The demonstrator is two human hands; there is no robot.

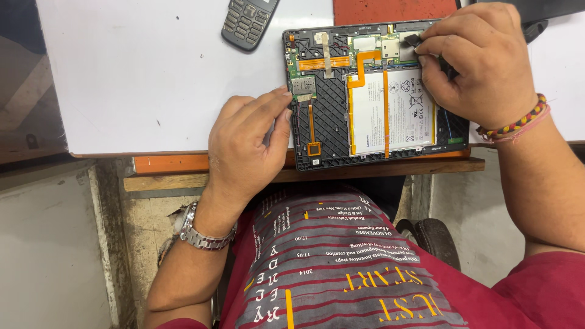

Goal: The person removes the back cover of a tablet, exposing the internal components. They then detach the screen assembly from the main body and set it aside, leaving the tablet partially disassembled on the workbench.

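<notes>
1. From the head view, a white worktable (152,79) fills the top of the scene, its front edge trimmed with an orange strip and a wooden ledge, and a worn pale floor lies below.
2. An opened tablet (372,97) lies flat at the table's front edge, back cover already off (I see no cover anywhere), so the white battery (396,113), the orange flex cables and the green boards are bare. The battery and cables appear to be in place, so the stripping looks to be at an early stage.
3. The left hand (247,146) lies curled on the tablet's left edge, fingers pressing the frame and holding nothing else.
4. The right hand (481,61) is pinched closed on a small dark tool (413,40) at the upper right corner of the boards; the tip itself is too small to make out.
5. Nearby, a grey keypad phone (247,21) sits well apart up the table, and a red mat (390,9) lies just beyond the tablet. Nothing crowds the work, though the right hand covers that corner.
</notes>
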